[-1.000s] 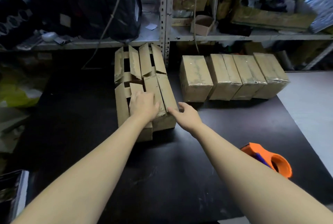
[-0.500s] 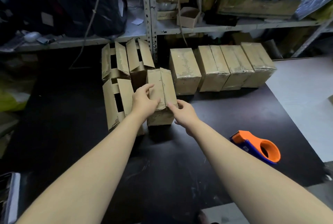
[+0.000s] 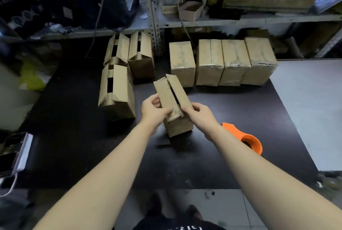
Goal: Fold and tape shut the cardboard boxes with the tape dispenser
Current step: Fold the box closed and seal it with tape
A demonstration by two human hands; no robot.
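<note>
A small cardboard box (image 3: 174, 100) with its top flaps partly raised stands on the black table (image 3: 212, 165) in the middle. My left hand (image 3: 154, 110) grips its left side with the thumb over the left flap. My right hand (image 3: 199, 114) grips its right side at the near end. The orange tape dispenser (image 3: 246, 138) lies on the table just right of my right wrist, partly hidden by the forearm. Three untaped boxes (image 3: 118, 89) with open flaps stand at the left. Several taped boxes (image 3: 222, 61) stand in a row at the back right.
A metal shelf rack (image 3: 153, 16) full of bags and cardboard runs behind the table. A phone-like device with a cable (image 3: 14, 153) lies at the table's left edge. A grey surface (image 3: 311, 109) adjoins the table on the right. My shoes show below the near edge.
Both hands took one box out of the open-flap group and pulled it toward me to the middle of the table. The box has turned slightly and its flaps stand raised.
</note>
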